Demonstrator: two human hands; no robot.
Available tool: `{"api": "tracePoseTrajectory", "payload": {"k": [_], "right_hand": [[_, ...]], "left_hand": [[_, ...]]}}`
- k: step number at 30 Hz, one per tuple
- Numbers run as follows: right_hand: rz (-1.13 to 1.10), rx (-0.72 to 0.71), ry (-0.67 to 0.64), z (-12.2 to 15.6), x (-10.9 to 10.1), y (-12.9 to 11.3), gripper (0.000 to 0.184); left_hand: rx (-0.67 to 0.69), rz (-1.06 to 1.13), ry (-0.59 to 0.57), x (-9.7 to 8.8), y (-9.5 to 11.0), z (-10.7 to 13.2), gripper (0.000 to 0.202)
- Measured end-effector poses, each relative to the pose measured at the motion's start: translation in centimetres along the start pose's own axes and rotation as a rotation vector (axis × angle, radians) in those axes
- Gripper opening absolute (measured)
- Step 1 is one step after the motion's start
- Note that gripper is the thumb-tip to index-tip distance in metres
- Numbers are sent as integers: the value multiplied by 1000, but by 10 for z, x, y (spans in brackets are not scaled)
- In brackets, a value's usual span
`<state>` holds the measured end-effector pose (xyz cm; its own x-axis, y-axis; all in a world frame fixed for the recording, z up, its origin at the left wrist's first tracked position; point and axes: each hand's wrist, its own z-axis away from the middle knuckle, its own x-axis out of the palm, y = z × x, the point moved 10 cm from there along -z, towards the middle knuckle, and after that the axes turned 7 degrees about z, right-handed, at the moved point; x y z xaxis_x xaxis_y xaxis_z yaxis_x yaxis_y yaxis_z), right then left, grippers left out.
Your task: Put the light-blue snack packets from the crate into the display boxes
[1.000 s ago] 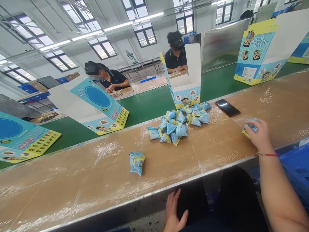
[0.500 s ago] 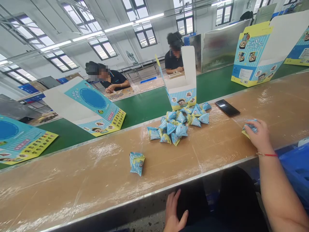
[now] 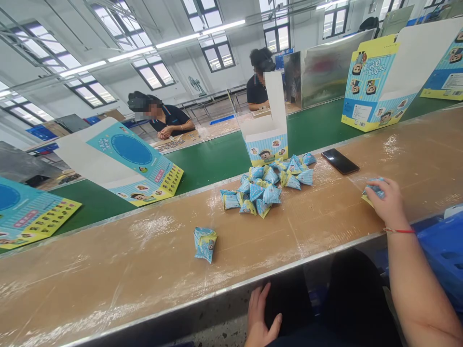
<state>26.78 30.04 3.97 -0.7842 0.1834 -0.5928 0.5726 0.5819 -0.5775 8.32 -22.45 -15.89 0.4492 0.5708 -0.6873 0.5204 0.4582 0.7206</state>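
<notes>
Cartons drift left on the green belt [image 3: 217, 161]; the right hand [image 3: 388, 205] stays cupped over a blue packet [image 3: 372, 189], while the left hand [image 3: 258, 315] rests open below the bench.

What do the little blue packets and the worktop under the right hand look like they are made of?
The packets look like glossy printed plastic film, judging by crimped ends and sheen. The worktop looks like brown cardboard or board under clear tape or wrap, which shows wrinkles and glare. The right hand rests on one packet.
</notes>
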Motion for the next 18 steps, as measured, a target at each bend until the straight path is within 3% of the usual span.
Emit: {"api": "tracePoseTrajectory", "payload": {"k": [6,18], "right_hand": [[-2,-24,17,0,-1,-2,35],[-4,-13,-4,-2,2,3,29]], "left_hand": [[53,1,24,-2,5,-1,62],[-26,49,-1,-1,5,-6,62]]}}
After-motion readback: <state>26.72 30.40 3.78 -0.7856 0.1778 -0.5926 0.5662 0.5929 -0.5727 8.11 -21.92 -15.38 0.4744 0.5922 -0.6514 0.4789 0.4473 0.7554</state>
